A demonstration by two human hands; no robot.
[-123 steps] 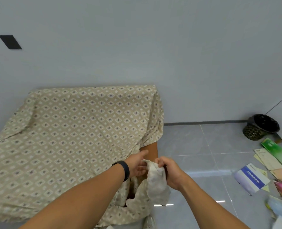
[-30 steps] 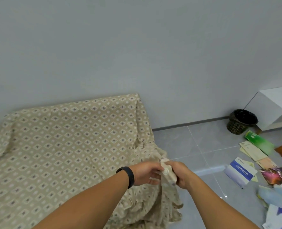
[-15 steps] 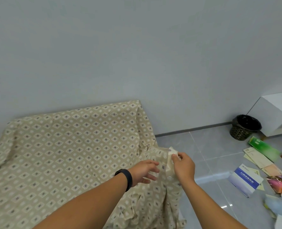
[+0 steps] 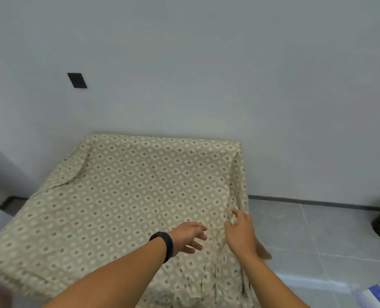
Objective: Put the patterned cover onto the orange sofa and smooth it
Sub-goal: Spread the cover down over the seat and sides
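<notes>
Beneath both hands: patterned cover (image 4: pixel 126 196), beige with a diamond print, draped over the whole sofa so that none of the orange upholstery shows; it runs from the backrest top beyond the hands, across the seat, and down the front edge below the forearms. Left hand (image 4: pixel 188 236), black band at the wrist, fingers spread and relaxed, holding nothing; whether the fingertips touch the cloth or hover just above it cannot be told. Right hand (image 4: pixel 240 231), just to the right of the left, lies on the cloth at the sofa's right front corner, fingers extended into a bunch of folds; whether they pinch the fabric or only press it is unclear. Condition of cover: broad seat area to the left of the hands lies fairly flat; a crease runs at the far-left corner (image 4: pixel 82 170); gathered wrinkles sit directly under and beyond the right hand and hang in pleats down the corner below it. Step in hand, as judged: smoothing the right corner. Recommended handling: keep one palm flat to anchor the cloth on the seat while the other sweeps outward and downward over the corner, working slack toward the hanging edge rather than back into the seat; draw gently, since a hard tug could pull the backrest edge off.
</notes>
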